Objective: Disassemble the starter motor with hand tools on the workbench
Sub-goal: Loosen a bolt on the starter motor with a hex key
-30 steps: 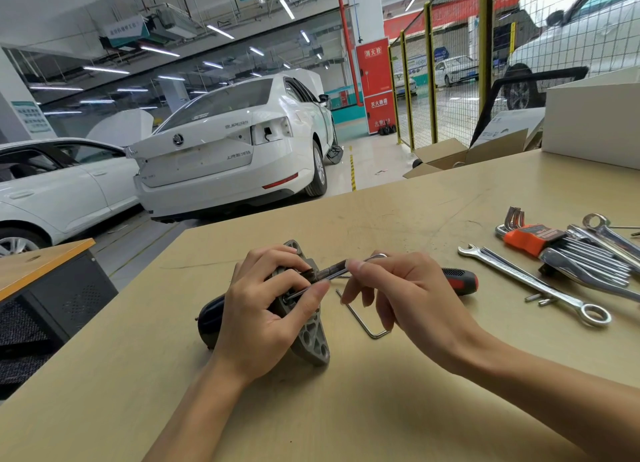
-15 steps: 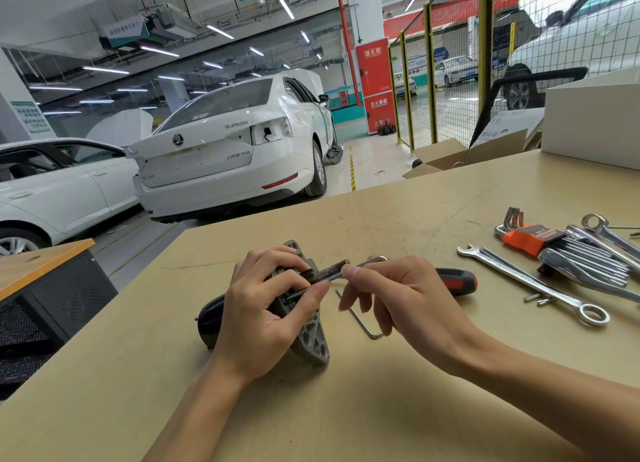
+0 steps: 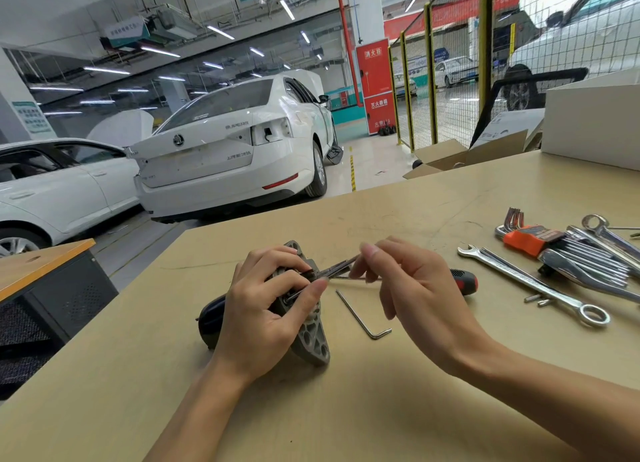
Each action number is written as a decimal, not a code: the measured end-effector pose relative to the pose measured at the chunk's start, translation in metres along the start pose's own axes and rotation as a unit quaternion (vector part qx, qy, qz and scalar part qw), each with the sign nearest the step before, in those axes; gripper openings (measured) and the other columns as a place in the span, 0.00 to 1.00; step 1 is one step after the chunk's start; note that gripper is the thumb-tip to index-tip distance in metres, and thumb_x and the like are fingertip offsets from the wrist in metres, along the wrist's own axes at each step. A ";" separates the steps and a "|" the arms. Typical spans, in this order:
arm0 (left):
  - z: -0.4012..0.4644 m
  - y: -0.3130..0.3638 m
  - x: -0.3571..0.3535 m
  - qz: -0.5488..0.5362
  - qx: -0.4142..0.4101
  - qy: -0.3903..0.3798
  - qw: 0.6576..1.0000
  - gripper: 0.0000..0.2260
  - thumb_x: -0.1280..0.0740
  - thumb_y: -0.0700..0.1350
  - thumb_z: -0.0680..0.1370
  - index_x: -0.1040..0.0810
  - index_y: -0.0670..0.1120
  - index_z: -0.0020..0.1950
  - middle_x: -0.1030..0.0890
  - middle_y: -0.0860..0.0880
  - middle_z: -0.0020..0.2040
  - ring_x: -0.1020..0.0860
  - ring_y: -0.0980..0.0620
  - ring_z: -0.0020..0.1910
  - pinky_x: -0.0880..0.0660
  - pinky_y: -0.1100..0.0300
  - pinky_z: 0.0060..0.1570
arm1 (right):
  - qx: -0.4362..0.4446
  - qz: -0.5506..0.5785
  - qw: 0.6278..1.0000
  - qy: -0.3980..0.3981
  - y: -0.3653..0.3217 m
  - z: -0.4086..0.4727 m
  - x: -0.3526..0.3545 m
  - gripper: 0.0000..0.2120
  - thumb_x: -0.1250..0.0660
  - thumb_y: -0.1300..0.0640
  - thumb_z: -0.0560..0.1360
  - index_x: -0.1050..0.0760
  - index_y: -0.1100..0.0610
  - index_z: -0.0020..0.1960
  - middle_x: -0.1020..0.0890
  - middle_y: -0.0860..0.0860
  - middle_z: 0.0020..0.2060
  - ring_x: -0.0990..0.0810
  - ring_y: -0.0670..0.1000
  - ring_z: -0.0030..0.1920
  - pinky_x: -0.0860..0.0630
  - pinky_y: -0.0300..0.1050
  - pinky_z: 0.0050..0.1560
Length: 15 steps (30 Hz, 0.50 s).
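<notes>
Items I log on the workbench (image 3: 433, 198), surroundings first.

- Far right: combination wrench (image 3: 530, 281) lying flat, with two small pins (image 3: 536, 299) just beside its shaft; past it a hex key set (image 3: 540, 241) in an orange holder, overlapped by more wrenches (image 3: 602, 234).
- Centre: loose L-shaped hex key (image 3: 360, 314) on the bench, under my right hand. A screwdriver (image 3: 462, 281), red-and-black handle, lies behind that hand, its shaft mostly hidden.
- Containers: open cardboard box (image 3: 464, 155) beyond the far edge, contents not visible; white box (image 3: 592, 122) on the right corner, closed side towards me.
- Starter motor (image 3: 311, 337): near the bench's left-centre, resting on the surface, dark body to the left, grey flange facing right.
- Left hand (image 3: 263, 309): fingers curled around the motor's housing.
- Right hand (image 3: 412, 288): thumb and fingertips narrowly pinching a slim metal tool (image 3: 334, 269) that reaches to the motor; other fingers loosely bent.
</notes>
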<state>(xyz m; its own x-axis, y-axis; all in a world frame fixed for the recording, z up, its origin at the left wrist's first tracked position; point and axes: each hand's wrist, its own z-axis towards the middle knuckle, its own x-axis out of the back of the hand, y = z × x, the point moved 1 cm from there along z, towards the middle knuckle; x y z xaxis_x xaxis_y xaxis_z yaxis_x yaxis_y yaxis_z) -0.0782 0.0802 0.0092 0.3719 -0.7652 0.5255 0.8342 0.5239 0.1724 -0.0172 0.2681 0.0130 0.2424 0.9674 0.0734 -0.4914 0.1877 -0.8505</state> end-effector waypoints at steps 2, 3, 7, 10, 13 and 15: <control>0.000 0.000 0.000 0.000 0.000 0.000 1.000 0.15 0.32 0.52 0.77 0.16 0.43 0.38 0.19 0.51 0.47 0.23 0.50 0.55 0.25 0.44 0.52 | 0.002 0.001 1.000 0.007 -0.001 0.001 0.000 0.19 0.40 0.50 0.82 0.20 0.55 0.36 0.25 0.42 0.26 0.23 0.51 0.39 0.26 0.52 0.47; 0.000 0.000 0.000 0.001 0.000 0.000 1.000 0.15 0.32 0.52 0.77 0.16 0.43 0.38 0.19 0.51 0.47 0.23 0.50 0.55 0.25 0.44 0.52 | 0.001 -0.001 1.000 0.006 0.000 0.001 0.000 0.19 0.40 0.50 0.82 0.21 0.55 0.36 0.25 0.43 0.26 0.24 0.51 0.37 0.27 0.51 0.45; 0.000 0.001 0.000 -0.003 0.004 -0.001 1.000 0.15 0.32 0.53 0.76 0.17 0.43 0.37 0.19 0.51 0.47 0.23 0.51 0.56 0.25 0.44 0.53 | -0.008 0.013 1.000 0.003 0.001 0.002 0.002 0.21 0.40 0.51 0.82 0.25 0.58 0.33 0.26 0.46 0.29 0.28 0.45 0.29 0.33 0.36 0.33; 0.000 0.001 0.000 -0.004 0.003 -0.002 1.000 0.15 0.32 0.53 0.76 0.17 0.43 0.37 0.19 0.51 0.47 0.23 0.50 0.55 0.25 0.44 0.53 | -0.008 0.028 1.000 -0.003 0.002 0.003 0.004 0.21 0.39 0.54 0.82 0.24 0.61 0.32 0.25 0.46 0.31 0.27 0.46 0.27 0.34 0.32 0.30; 0.000 0.002 0.000 -0.006 0.004 -0.002 1.000 0.14 0.32 0.53 0.76 0.17 0.44 0.38 0.19 0.52 0.47 0.23 0.51 0.55 0.25 0.45 0.53 | -0.001 0.028 1.000 -0.007 0.002 0.003 0.004 0.22 0.39 0.55 0.82 0.22 0.60 0.32 0.21 0.48 0.36 0.26 0.47 0.28 0.34 0.32 0.29; 0.000 0.001 -0.001 -0.007 0.004 -0.002 1.000 0.14 0.32 0.53 0.76 0.17 0.45 0.39 0.19 0.53 0.47 0.23 0.52 0.56 0.26 0.46 0.53 | 0.001 0.026 1.000 -0.005 0.002 0.003 0.004 0.22 0.39 0.55 0.82 0.21 0.59 0.32 0.19 0.49 0.38 0.26 0.47 0.27 0.33 0.32 0.29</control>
<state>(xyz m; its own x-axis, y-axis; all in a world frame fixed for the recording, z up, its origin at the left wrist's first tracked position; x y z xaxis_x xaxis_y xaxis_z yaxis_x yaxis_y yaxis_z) -0.0776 0.0810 0.0089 0.3582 -0.7716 0.5257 0.8362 0.5156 0.1870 -0.0199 0.2732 0.0131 0.2075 0.9776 0.0349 -0.5045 0.1375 -0.8524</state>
